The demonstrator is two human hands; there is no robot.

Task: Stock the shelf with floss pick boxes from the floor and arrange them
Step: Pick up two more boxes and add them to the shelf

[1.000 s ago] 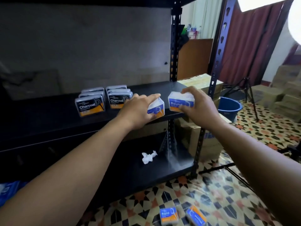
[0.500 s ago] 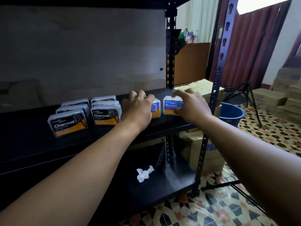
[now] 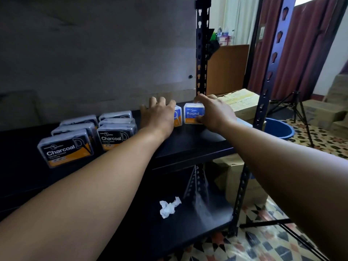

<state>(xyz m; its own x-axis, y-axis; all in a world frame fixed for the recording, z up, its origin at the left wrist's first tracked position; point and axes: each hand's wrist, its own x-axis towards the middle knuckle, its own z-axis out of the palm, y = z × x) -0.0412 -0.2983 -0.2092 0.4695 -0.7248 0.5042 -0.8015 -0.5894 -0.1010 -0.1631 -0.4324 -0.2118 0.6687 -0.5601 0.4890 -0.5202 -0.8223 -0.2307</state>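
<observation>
Black shelf (image 3: 190,147): Round box (image 3: 193,114) pinched by right hand (image 3: 215,114) thumb and fingers; second blue box (image 3: 178,117) gripped by left hand (image 3: 160,118), fingers curled.

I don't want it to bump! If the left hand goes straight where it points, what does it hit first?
Probably the grey wall behind the shelf. The left hand grips a blue box and points that way; nothing else shows between, though depth is unclear.

Two bare forearms with bare wrists, a bare left hand (image 3: 159,117) and right hand (image 3: 216,115).
</observation>
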